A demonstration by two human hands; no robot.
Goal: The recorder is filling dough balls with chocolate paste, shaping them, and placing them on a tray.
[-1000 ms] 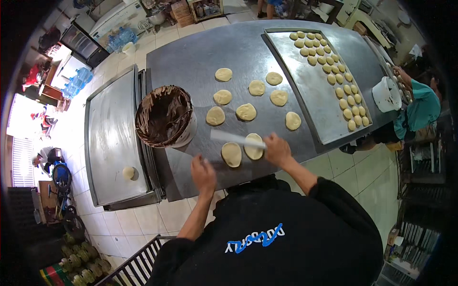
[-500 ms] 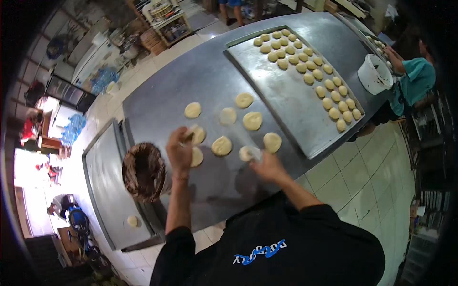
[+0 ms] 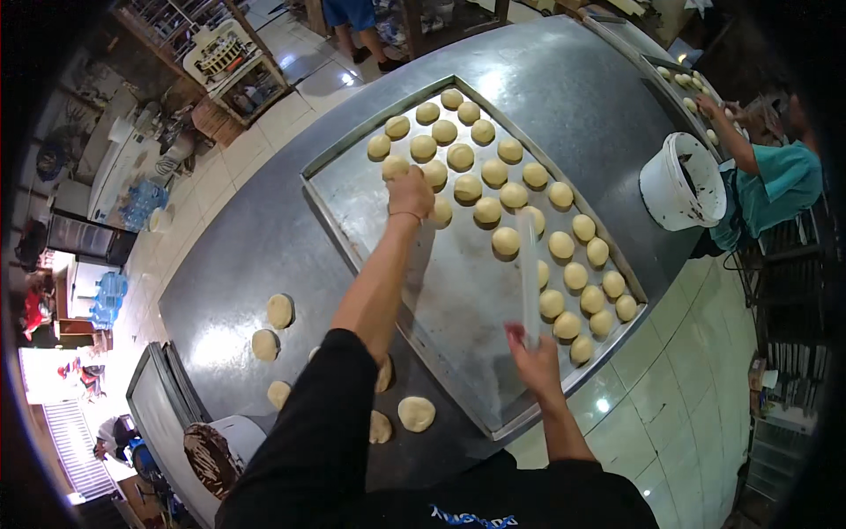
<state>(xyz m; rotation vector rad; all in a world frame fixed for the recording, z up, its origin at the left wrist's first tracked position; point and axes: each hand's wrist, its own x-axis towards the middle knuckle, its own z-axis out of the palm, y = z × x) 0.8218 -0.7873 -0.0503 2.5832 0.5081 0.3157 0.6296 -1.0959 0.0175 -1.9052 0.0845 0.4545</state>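
Note:
My left hand (image 3: pixel 411 194) reaches over the metal tray (image 3: pixel 423 309), its fingers closed around a round dough ball (image 3: pixel 395 167). Several more pale dough balls (image 3: pixel 460 157) lie around that hand, spread over the tray's far and right parts. In my right hand (image 3: pixel 534 357) is a pale, translucent rolling pin (image 3: pixel 529 278), held upright over the tray's near right part. Flattened dough rounds (image 3: pixel 416 413) rest on the grey table (image 3: pixel 229 264) to the left of the tray. My left sleeve covers some of them.
A white bucket (image 3: pixel 656 189) with dark smears stands beyond the tray's right side. A brown-smeared container (image 3: pixel 211 458) is at the lower left, beside another metal tray (image 3: pixel 159 397). A co-worker in a teal shirt (image 3: pixel 780 189) handles dough pieces at the far right.
Both hands have moved from above the flattened rounds to above the tray. My left hand has closed on a dough ball; the rolling pin came along in my right. The view has shifted right.

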